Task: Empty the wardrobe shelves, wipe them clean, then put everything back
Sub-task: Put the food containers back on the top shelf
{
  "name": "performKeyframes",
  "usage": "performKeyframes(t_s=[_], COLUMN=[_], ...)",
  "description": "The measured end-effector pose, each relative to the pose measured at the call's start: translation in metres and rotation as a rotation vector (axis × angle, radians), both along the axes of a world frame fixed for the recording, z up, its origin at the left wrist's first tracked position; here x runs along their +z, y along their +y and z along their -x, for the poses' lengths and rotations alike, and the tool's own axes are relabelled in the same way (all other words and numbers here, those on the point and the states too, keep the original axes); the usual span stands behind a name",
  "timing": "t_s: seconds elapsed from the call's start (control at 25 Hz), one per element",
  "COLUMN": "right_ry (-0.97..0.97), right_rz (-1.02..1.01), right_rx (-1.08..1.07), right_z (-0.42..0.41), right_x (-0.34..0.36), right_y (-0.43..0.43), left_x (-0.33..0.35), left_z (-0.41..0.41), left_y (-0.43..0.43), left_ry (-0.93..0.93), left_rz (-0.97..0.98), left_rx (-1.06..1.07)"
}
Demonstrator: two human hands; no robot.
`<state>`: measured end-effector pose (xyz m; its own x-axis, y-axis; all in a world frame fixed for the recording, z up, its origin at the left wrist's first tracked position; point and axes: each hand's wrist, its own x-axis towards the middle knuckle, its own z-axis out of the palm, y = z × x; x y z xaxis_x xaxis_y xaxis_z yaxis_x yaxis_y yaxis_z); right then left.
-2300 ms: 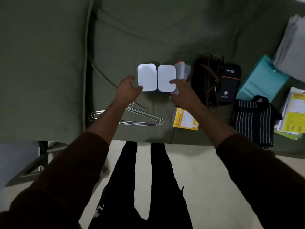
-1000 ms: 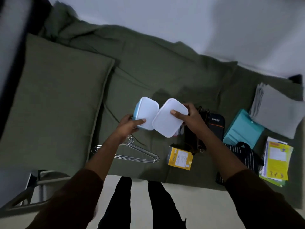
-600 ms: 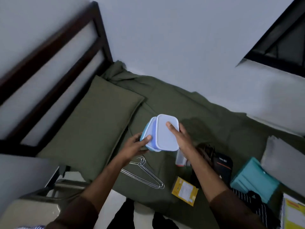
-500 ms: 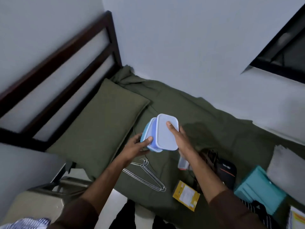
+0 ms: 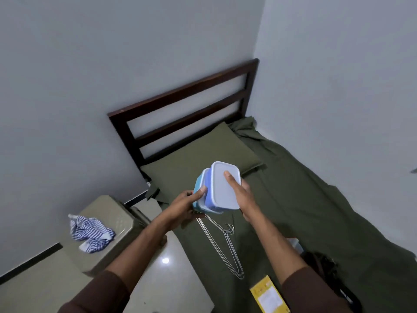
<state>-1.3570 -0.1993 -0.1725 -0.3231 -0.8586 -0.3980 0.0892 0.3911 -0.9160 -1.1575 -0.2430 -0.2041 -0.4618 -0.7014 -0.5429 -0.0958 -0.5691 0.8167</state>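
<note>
Two lidded plastic boxes are stacked on edge in the air above the bed. The blue box with the white lid [image 5: 222, 188] faces me, and the lighter blue box [image 5: 199, 188] sits behind it. My right hand [image 5: 240, 195] presses on the white lid with its fingers spread flat. My left hand [image 5: 184, 205] clasps the lighter box from the left, thumb on its edge. Both boxes are held between the two hands.
Wire hangers [image 5: 225, 242] lie on the green bed sheet [image 5: 304, 211] below the boxes. A yellow packet [image 5: 268, 295] and a dark bag [image 5: 325, 267] lie lower right. A green pillow [image 5: 198, 159] rests by the wooden headboard [image 5: 180, 109]. A striped cloth [image 5: 90, 231] lies on a beige stool [image 5: 112, 229].
Both hands lifted the two boxes off the bed and stacked them together. My view swung left, bringing the headboard, stool and striped cloth into sight.
</note>
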Motion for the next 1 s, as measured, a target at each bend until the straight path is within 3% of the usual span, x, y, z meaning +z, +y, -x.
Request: performKeyframes(t_s=[0.24,0.6,0.8,1.0], right_ry=[0.113,0.196,0.152,0.065], right_rz=[0.076,0.294,0.430,0.528], right_rx=[0.321,0.898,1.193,1.428], right_z=[-0.185,-0.600,-0.768,-0.898], right_x=[0.038,0.086,0.108,0.126], right_y=[-0.022,0.032,0.084,0.123], left_x=[0.024,0.074,0.099,0.112], left_z=[-0.189,-0.564,-0.686,-0.775], left_y=[0.031,0.191,0.287,0.350], left_ry=[-0.041,-0.157,-0.217,-0.258], left_rz=[0.103,0.228,0.269,0.328], left_rx=[0.380,1.006,1.360,1.580])
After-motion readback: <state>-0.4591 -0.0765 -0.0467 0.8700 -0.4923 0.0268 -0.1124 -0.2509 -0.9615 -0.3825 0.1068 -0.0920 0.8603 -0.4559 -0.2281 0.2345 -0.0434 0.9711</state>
